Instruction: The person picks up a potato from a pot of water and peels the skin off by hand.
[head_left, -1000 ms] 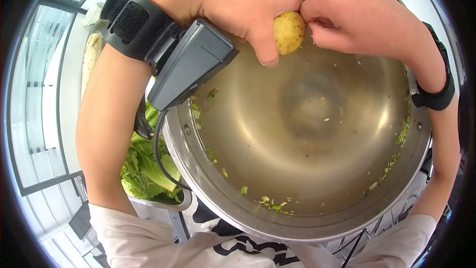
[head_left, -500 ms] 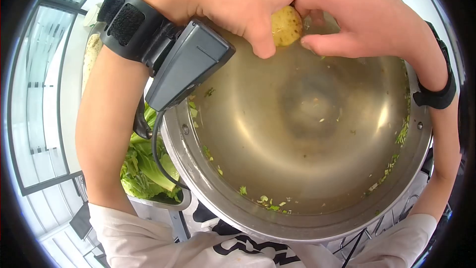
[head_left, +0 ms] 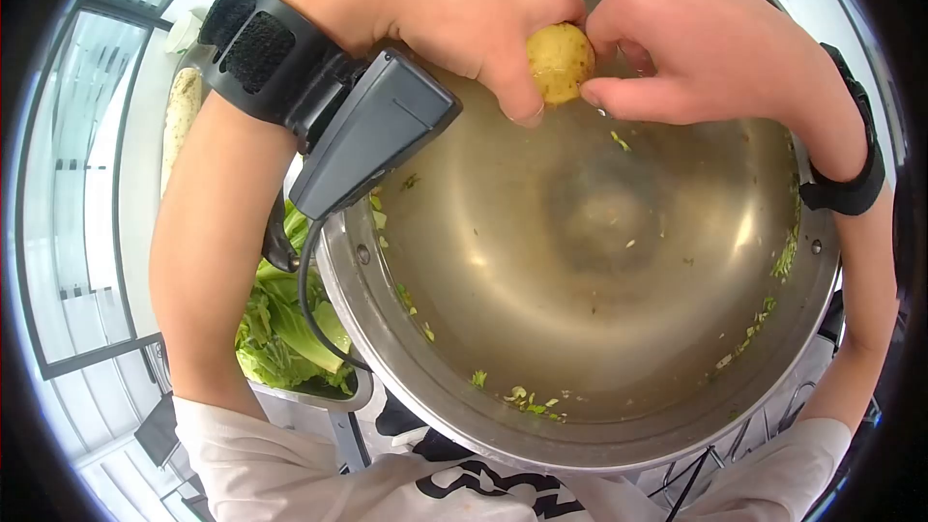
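Note:
A yellow potato (head_left: 561, 64) with small brown spots is held between my two hands, over the far part of a large metal pot (head_left: 358, 329). My left hand (head_left: 474, 24) grips it from the left, thumb along its near side. From the right, my right hand (head_left: 686, 48) closes on it, with the thumb and curled fingers at its edge. The potato looks wet. Cloudy water (head_left: 541, 300) fills the pot below, with green leaf bits (head_left: 530, 402) floating along the wall.
Left of the pot, leafy green lettuce (head_left: 290, 329) lies in a metal tray (head_left: 362, 394). A long pale root vegetable (head_left: 181, 116) sits farther back. My left wrist carries a black device (head_left: 377, 135) with a cable; a black strap (head_left: 855, 135) circles my right wrist.
The potato has shifted slightly toward me and turned in my fingers. Both hands have moved down a little with it. A green leaf bit now shows near my right thumb.

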The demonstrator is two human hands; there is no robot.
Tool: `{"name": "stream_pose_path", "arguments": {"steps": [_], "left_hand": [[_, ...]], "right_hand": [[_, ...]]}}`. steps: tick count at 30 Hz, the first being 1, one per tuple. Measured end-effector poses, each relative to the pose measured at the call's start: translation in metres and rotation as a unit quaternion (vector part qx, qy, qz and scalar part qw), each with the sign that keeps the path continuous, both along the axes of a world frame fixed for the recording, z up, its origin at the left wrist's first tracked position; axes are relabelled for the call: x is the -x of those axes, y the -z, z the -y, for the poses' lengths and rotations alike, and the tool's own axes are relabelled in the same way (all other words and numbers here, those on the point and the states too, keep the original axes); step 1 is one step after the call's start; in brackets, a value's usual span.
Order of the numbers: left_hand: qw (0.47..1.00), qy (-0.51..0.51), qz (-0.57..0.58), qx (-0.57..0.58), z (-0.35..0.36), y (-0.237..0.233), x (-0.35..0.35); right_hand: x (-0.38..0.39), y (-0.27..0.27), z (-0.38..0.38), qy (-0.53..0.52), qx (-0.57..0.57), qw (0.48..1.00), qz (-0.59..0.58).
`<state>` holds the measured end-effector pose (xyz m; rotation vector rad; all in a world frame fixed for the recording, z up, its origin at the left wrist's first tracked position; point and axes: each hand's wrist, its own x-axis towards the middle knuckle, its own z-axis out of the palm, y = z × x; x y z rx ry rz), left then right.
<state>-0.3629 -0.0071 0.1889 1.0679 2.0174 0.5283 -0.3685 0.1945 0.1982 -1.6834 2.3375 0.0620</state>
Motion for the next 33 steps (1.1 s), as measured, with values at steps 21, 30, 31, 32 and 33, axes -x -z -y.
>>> {"name": "stream_pose_path", "arguments": {"steps": [21,30,31,32,33], "left_hand": [[0.999,-0.032,0.031,-0.003,-0.004,0.003,0.005],[0.984,-0.113,-0.022,0.138,-0.029,0.002,-0.004],[0.972,-0.153,-0.034,0.173,-0.045,-0.008,-0.014],[0.974,-0.149,-0.030,0.169,-0.044,-0.006,-0.014],[0.975,-0.144,-0.026,0.165,-0.043,-0.004,-0.013]], "right_hand": [[0.001,0.005,0.004,0.020,-0.010,1.000,-0.019],[0.001,0.008,0.004,0.015,-0.001,1.000,-0.024],[0.000,0.006,0.004,0.007,0.000,1.000,-0.023],[0.000,0.006,0.004,0.007,-0.001,1.000,-0.023],[0.000,0.006,0.004,0.007,-0.002,1.000,-0.024]]}}
